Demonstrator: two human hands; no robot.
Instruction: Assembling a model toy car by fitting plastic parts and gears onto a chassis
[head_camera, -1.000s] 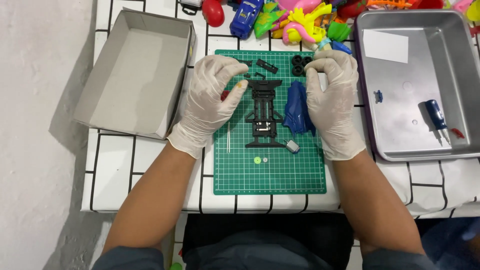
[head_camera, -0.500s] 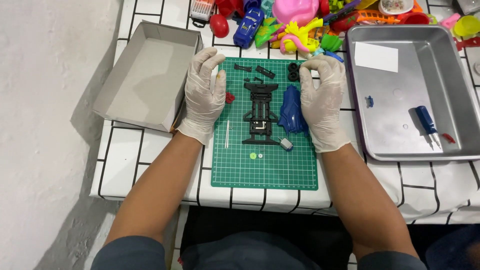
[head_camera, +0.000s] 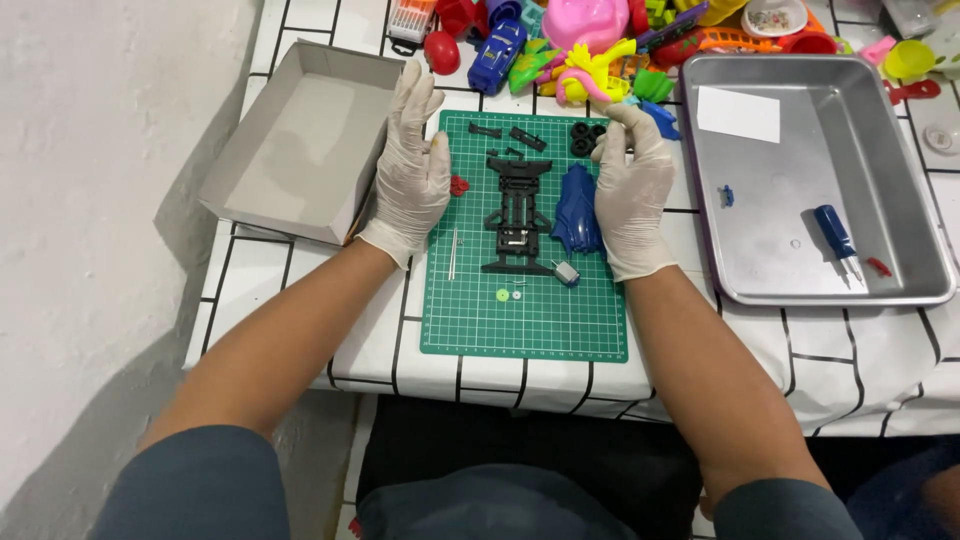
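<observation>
A black toy car chassis (head_camera: 519, 215) lies in the middle of a green cutting mat (head_camera: 525, 315). My left hand (head_camera: 412, 165), in a white glove, rests flat and open at the mat's left edge, next to a small red part (head_camera: 459, 186). My right hand (head_camera: 632, 190), also gloved, lies at the mat's right edge, partly over a blue car body shell (head_camera: 574, 210), fingertips near the black tyres (head_camera: 586, 139). Small black parts (head_camera: 508, 135), a metal rod (head_camera: 453, 253), a small motor (head_camera: 567, 272) and green and white gears (head_camera: 508, 295) lie on the mat.
An open grey cardboard box (head_camera: 300, 140) stands to the left. A metal tray (head_camera: 860, 280) to the right holds a blue screwdriver (head_camera: 836, 238), a white paper and small bits. Many colourful plastic toys (head_camera: 600, 40) crowd the back of the white tiled table.
Both hands have moved apart from the chassis to the mat's edges, and the left hand has flattened out. The view has shifted, so everything sits lower in frame.
</observation>
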